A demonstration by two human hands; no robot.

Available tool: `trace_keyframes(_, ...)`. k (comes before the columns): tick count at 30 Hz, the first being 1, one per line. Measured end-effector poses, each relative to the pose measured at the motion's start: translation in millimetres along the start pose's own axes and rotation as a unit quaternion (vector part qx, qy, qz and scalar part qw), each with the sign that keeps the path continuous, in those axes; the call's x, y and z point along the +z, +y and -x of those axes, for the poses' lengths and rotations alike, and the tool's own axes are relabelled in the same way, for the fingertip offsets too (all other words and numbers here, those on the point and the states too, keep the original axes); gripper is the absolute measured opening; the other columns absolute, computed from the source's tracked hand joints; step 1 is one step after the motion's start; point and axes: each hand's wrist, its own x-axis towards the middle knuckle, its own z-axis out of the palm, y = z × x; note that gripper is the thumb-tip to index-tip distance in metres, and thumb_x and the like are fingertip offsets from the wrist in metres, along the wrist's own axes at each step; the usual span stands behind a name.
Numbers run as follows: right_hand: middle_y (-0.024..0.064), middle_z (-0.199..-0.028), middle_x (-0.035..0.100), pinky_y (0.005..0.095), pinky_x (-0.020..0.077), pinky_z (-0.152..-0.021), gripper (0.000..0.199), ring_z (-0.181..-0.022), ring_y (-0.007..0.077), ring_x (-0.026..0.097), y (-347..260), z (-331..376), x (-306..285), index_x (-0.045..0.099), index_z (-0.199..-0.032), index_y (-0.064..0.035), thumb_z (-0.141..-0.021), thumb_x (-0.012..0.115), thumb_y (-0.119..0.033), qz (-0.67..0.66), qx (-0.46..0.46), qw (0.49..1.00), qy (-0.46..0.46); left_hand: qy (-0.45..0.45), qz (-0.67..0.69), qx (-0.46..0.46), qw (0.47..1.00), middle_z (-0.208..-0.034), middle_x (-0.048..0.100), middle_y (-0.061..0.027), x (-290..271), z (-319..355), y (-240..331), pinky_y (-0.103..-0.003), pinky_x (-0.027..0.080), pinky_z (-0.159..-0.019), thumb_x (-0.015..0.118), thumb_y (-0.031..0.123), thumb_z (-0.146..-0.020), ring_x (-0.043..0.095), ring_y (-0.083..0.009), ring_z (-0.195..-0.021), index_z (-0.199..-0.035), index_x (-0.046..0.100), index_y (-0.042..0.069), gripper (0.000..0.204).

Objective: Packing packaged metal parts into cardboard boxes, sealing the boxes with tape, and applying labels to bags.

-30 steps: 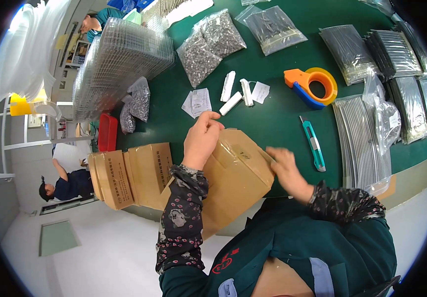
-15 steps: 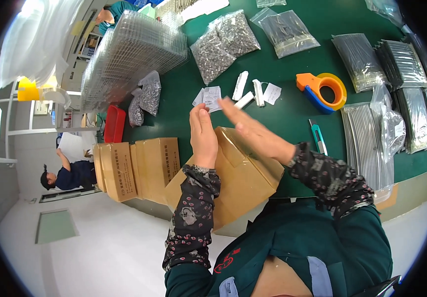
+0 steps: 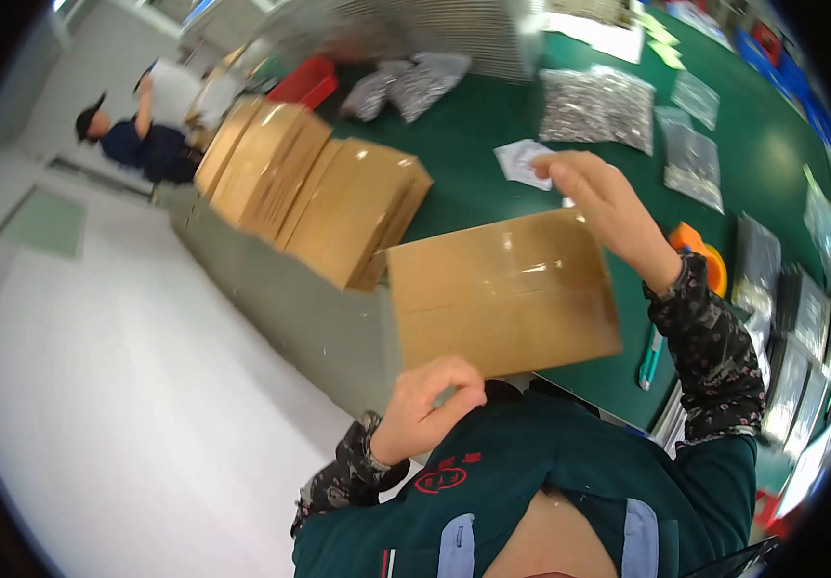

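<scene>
In the head view, my carton (image 3: 502, 299) now shows its broad face squarely; half a second ago it slanted beneath my hands, so I judge I'm turning it. My right hand (image 3: 613, 207), loosely bent, meets its far right corner; my left (image 3: 423, 412) curls by its near edge, grip unclear. Stacked cartons (image 3: 353, 202) crowd the left; bare table (image 3: 463, 183) lies far.

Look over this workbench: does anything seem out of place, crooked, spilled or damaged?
The cardboard box between the left hand and right hand looks askew: its near-left corner appears to jut past the edge of the green table. No spill or damage stands out.
</scene>
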Motion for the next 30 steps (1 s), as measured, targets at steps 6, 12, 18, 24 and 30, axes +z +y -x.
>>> trace_keyframes(6, 0.0123, -0.089, 0.060, 0.0321, 0.0439, -0.074, 0.022, -0.084, 0.0261, 0.056, -7, -35, 101, 0.060, -0.095, -0.0012, -0.081, 0.054, -0.017, 0.135, -0.154, 0.949, -0.239, 0.273, 0.131, -0.135, 0.943, -0.078, 0.057, -0.0060, 22, 106, -61, -0.022, 0.042, -0.063, 0.038, 0.012, -0.092, 0.054, -0.0115, -0.072, -0.087, 0.054, 0.000, 0.021)
trace_keyframes(12, 0.0110, -0.076, 0.062, 0.0314, 0.0457, -0.066, 0.022, -0.070, 0.0234, 0.058, 7, -47, 160, 0.061, -0.085, 0.0000, -0.077, 0.058, -0.020, 0.038, 0.011, 0.943, -0.332, 0.311, 0.204, -0.159, 0.915, -0.075, 0.056, -0.0050, 27, 87, -84, -0.020, 0.040, -0.059, 0.039, 0.019, -0.092, 0.051, -0.0090, -0.068, -0.087, 0.054, 0.000, 0.025)
trace_keyframes(18, 0.0080, -0.068, 0.059, 0.0274, 0.0438, -0.060, 0.018, -0.062, 0.0179, 0.054, 6, -56, 173, 0.060, -0.080, -0.0002, -0.074, 0.057, -0.017, 0.048, 0.034, 0.914, -0.401, 0.346, 0.165, -0.148, 0.912, -0.056, 0.045, 0.0004, 25, 69, -99, -0.020, 0.036, -0.048, 0.046, 0.024, -0.090, 0.044, -0.0050, -0.054, -0.072, 0.053, 0.001, 0.031)
trace_keyframes(24, 0.0074, -0.064, 0.055, 0.0298, 0.0435, -0.060, 0.020, -0.061, 0.0191, 0.053, 6, -57, 178, 0.060, -0.085, -0.0037, -0.069, 0.052, -0.012, 0.134, 0.039, 0.900, -0.413, 0.321, 0.310, -0.181, 0.876, -0.055, 0.040, 0.0043, 23, 57, -85, -0.021, 0.032, -0.046, 0.048, 0.026, -0.089, 0.039, -0.0039, -0.051, -0.064, 0.049, 0.001, 0.035)
trace_keyframes(30, 0.0062, -0.067, 0.056, 0.0263, 0.0428, -0.060, 0.036, -0.063, 0.0152, 0.055, -8, -48, 188, 0.053, -0.108, -0.0087, -0.073, 0.047, -0.009, 0.284, -0.014, 0.906, -0.314, 0.269, 0.278, -0.191, 0.902, -0.053, 0.041, -0.0010, 27, 58, -108, -0.026, 0.034, -0.047, 0.048, 0.025, -0.088, 0.042, -0.0092, -0.050, -0.065, 0.049, 0.000, 0.034)
